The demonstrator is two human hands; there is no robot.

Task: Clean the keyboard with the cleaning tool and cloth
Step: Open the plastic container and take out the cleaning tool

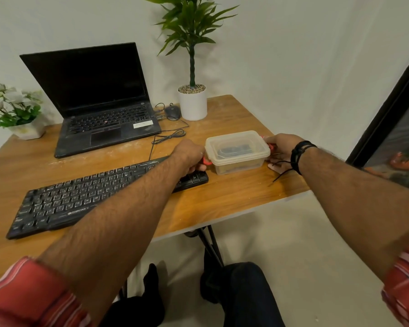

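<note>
A long black plastic keyboard (99,194) with white letters lies flat on the brown wooden desk (234,199). The left hand (190,156) curls on a red clip of the clear plastic box with a lid (237,151). The right hand (281,152) grips the other red clip.

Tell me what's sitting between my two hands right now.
In the head view, the lidded clear plastic box sits between the left hand and right hand, each gripping a red latch on its end.
</note>
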